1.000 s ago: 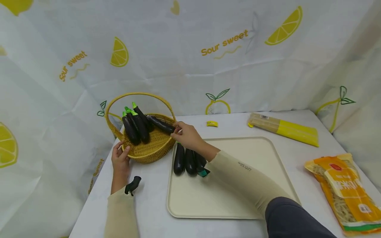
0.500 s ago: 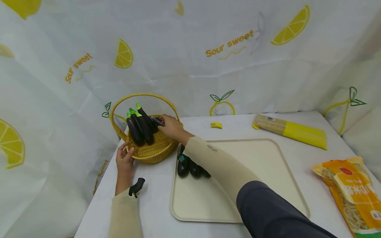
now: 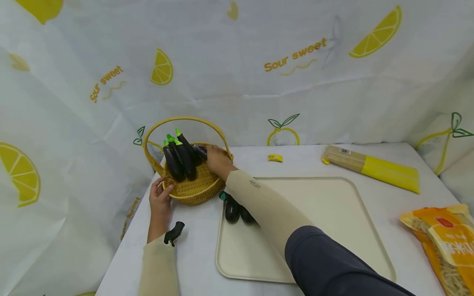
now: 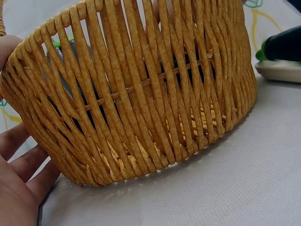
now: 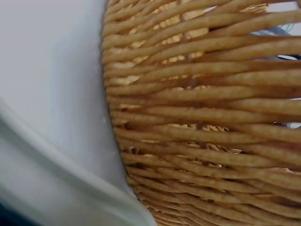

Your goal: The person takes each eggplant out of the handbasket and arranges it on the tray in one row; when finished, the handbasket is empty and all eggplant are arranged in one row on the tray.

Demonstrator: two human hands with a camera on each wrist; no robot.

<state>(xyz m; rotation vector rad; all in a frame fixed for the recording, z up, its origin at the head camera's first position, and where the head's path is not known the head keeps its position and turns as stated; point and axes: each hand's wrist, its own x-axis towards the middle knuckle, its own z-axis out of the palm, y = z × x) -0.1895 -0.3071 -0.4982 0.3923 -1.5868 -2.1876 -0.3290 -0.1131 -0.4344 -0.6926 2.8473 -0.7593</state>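
A yellow wicker basket (image 3: 196, 200) with a tall hoop handle stands at the table's left, several dark eggplants (image 3: 174, 164) with bright green stems leaning inside it. My left hand (image 3: 160, 201) grips its near-left rim; in the left wrist view the thumb lies at the rim and the fingers (image 4: 33, 165) spread against the woven side. Reaching over the right rim, my right hand (image 3: 219, 160) holds another eggplant (image 3: 200, 152) inside the basket, beside the others. The right fingertips are hidden in the head view, and basket weave (image 5: 202, 113) fills most of the right wrist view.
A beige tray (image 3: 333, 222) lies right of the basket, with eggplants (image 3: 232, 211) at its left edge, partly under my right sleeve. Behind it are a small yellow packet (image 3: 275, 158) and a long noodle pack (image 3: 370, 167). An orange pasta bag (image 3: 444, 242) lies at right.
My right hand has carried the eggplant left from the basket's right rim to beside the other eggplants inside. My left hand keeps its grip on the rim. The head view has shifted slightly.
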